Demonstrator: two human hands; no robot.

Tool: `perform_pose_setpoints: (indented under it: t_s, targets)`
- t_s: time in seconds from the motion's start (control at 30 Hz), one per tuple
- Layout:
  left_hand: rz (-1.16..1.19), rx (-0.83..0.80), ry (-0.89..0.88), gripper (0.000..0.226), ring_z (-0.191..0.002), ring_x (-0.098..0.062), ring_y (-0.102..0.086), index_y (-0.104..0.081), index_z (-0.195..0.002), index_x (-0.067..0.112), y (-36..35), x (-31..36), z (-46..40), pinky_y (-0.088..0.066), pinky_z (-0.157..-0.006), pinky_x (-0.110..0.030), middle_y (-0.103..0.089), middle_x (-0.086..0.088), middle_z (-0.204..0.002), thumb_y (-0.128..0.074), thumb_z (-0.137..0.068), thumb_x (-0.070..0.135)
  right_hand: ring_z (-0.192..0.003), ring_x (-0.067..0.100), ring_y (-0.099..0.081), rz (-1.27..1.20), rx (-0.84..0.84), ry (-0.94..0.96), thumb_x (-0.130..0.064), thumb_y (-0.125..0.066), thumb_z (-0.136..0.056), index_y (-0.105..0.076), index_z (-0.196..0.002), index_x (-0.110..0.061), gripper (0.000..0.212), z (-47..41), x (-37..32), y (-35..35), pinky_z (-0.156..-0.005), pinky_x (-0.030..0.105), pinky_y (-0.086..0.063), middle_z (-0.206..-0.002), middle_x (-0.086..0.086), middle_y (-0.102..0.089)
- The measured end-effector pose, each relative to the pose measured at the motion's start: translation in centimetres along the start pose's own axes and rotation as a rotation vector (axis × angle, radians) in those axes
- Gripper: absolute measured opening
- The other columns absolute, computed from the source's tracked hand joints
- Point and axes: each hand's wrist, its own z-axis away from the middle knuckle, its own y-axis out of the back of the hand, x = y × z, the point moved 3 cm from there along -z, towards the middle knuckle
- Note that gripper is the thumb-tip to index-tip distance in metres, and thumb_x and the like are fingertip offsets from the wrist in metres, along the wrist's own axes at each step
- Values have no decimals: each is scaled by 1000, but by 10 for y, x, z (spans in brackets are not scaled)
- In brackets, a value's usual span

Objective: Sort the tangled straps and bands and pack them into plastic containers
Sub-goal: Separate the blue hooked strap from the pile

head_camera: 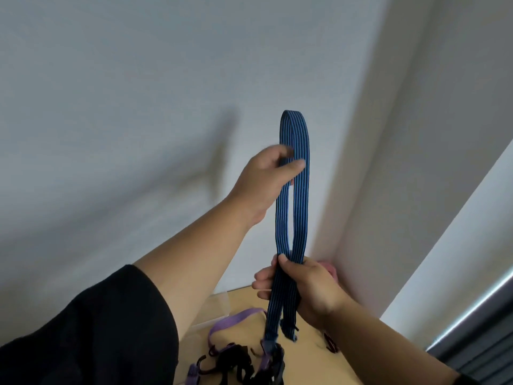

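Above the table [308, 345], both hands hold the folded blue strap [298, 190] upright.

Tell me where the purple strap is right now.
In the head view, the purple strap lies on the wooden table, bottom centre, left of the hanging blue strap.

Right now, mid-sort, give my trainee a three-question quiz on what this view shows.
1. True or false: the blue strap is folded into a loop held up in the air.
2. Which hand grips the strap's lower part? A) left hand B) right hand
3. Fill in: on the table below lies a ______ strap among black hooks.

Key: 1 true; 2 B; 3 purple.
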Motion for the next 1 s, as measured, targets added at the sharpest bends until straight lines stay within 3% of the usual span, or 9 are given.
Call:
perform_pose_setpoints:
  t_s: [0.1, 0.17, 0.23, 0.37, 0.5, 0.6, 0.73, 0.87, 1.0]
  targets:
    - [-59, -4, 99, 10, -102, -1, -64, -71, -95, 30, 9, -36, 23, -46, -96, -25, -71, 14, -102, -70, -90, 22, -88, 40, -70, -106, 44, 51, -15, -37, -108, -53, -104, 0, 22, -2, -12, -3, -84, 51, -56, -92, 27, -69]
    - [-94, -10, 188, 16, -114, 0, -60, -68, -104, 36, 14, -58, 44, -46, -93, -22, -63, 16, -117, -66, -93, 25, -87, 38, -70, -147, 73, 100, -16, -38, -108, -53, -107, -1, 22, -3, -21, -3, -87, 51, -57, -92, 26, -69]
    - [-179, 77, 220, 15, -109, 0, -61, -66, -107, 36, 20, -75, 68, -46, -80, -15, -60, 15, -119, -62, -96, 28, -91, 38, -71, -168, 108, 141, -17, -39, -108, -55, -109, -1, 22, -5, -30, -3, -88, 49, -57, -95, 26, -70]
    - [-207, 333, 75, 13, -94, -3, -61, -66, -91, 32, 39, -90, 122, -45, -77, -13, -67, 12, -96, -58, -96, 41, -91, 40, -73, -265, 202, 169, -17, -42, -108, -55, -105, -2, 20, -10, -41, -2, -84, 47, -57, -93, 25, -71]
    - [-233, -52, 277, 22, -68, -11, -62, -70, -82, 24, 35, -121, 157, -52, -67, -28, -69, 2, -79, -58, -99, 32, -91, 38, -74, -412, 288, 145, -17, -43, -108, -56, -101, -3, 21, -10, -46, -3, -80, 46, -57, -94, 24, -74]
    - [-185, -100, 475, 16, -86, -15, -70, -73, -96, 25, 28, -144, 168, -60, -77, -39, -74, -1, -94, -59, -99, 30, -90, 35, -75, -502, 311, 95, -19, -44, -108, -58, -103, -3, 22, -7, -44, -7, -81, 46, -55, -102, 23, -74]
    - [-126, -163, 543, 21, -105, -1, -65, -68, -115, 45, 23, -149, 162, -54, -97, -35, -71, 19, -112, -57, -97, 48, -86, 31, -76, -566, 321, 76, -20, -45, -108, -60, -104, -3, 23, -7, -38, -10, -79, 45, -55, -96, 20, -76]
    - [118, -96, 530, 20, -90, -26, -67, -73, -106, 15, 16, -142, 160, -56, -81, -34, -74, -13, -98, -54, -101, 10, -71, 25, -70, -574, 292, 89, -22, -44, -107, -58, -95, -6, 24, -10, -33, -9, -79, 41, -53, -83, 10, -68]
    - [357, -64, 582, 12, -66, -31, -65, -67, -89, -1, 14, -137, 163, -54, -59, -35, -61, -24, -81, -57, -93, 3, -60, 19, -49, -550, 280, 98, -25, -43, -107, -55, -90, -11, 25, -10, -23, 0, -69, 37, -47, -72, 4, -52]
